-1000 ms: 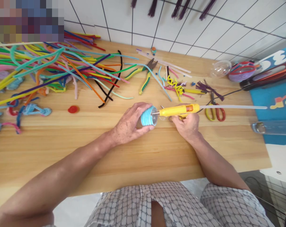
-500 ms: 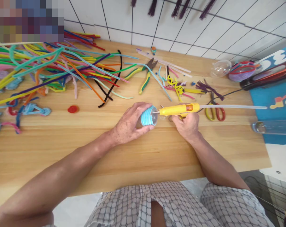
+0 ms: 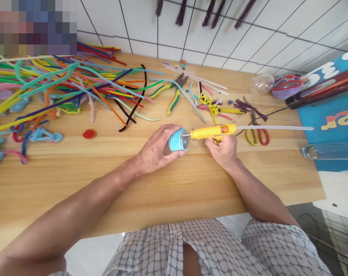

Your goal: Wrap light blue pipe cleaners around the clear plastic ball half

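My left hand point(image 3: 159, 148) is closed around a small clear plastic cup point(image 3: 185, 140) wound with light blue pipe cleaner point(image 3: 177, 140). The cup lies tilted, its opening facing right. In my right hand point(image 3: 224, 150) is a yellow hot glue gun point(image 3: 212, 132), gripped by its handle. Its metal nozzle meets the cup's rim; whether it touches the pipe cleaner I cannot tell. A long clear glue stick point(image 3: 274, 127) sticks out from the back of the gun. Right of that hand lie scissors point(image 3: 257, 135) with red and yellow handles.
Many coloured pipe cleaners point(image 3: 61, 88) are heaped at the left. Pliers point(image 3: 174, 92) with green and yellow handles lie behind the cup. A red disc point(image 3: 89, 133) rests left of my hand. At the right are a clear dome point(image 3: 262, 84) and a clear bottle point(image 3: 332, 151).
The view has shifted slightly, so the table things appear a little farther left and lower. Both hands keep their grips, with the nozzle still at the cup's rim.
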`<state>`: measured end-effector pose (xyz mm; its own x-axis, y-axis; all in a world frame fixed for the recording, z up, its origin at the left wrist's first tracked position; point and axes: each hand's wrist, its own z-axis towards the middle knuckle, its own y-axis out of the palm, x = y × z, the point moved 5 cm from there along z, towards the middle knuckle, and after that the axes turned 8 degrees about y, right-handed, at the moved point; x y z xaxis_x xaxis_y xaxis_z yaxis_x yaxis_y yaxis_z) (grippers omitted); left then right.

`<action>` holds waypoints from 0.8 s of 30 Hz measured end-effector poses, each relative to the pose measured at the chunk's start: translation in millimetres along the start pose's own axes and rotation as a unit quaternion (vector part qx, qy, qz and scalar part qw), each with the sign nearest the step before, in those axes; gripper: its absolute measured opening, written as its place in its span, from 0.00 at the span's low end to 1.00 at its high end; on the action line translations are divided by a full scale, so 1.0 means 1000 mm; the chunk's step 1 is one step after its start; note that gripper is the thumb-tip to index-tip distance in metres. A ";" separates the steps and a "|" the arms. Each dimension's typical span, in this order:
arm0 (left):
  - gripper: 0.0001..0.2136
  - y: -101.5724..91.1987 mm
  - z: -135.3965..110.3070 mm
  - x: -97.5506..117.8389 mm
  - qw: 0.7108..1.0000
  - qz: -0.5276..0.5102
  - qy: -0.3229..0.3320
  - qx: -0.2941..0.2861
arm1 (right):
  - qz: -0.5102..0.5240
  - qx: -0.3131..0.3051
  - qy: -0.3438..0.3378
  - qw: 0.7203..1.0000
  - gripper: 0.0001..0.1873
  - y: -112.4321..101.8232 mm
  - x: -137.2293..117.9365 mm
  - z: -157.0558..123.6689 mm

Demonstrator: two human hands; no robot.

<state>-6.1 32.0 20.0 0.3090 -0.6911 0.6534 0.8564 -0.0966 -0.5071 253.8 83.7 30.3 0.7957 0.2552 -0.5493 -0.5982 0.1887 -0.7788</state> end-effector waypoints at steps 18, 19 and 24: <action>0.33 0.000 0.002 -0.006 1.000 0.006 -0.019 -0.006 | 0.125 -0.049 0.112 0.985 0.16 0.003 -0.010 0.002; 0.33 0.000 0.002 -0.007 1.000 0.005 -0.021 -0.008 | 0.146 -0.053 0.115 0.981 0.18 0.004 -0.012 0.001; 0.33 0.001 0.001 -0.011 0.999 0.007 -0.048 -0.015 | 0.204 -0.041 0.107 0.972 0.21 -0.006 -0.018 0.007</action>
<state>-7.9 40.8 12.7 0.3596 -0.6206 0.6968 0.8394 -0.1111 -0.5321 242.5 84.2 46.6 0.5014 0.0873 -0.8608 -0.8651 0.0349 -0.5004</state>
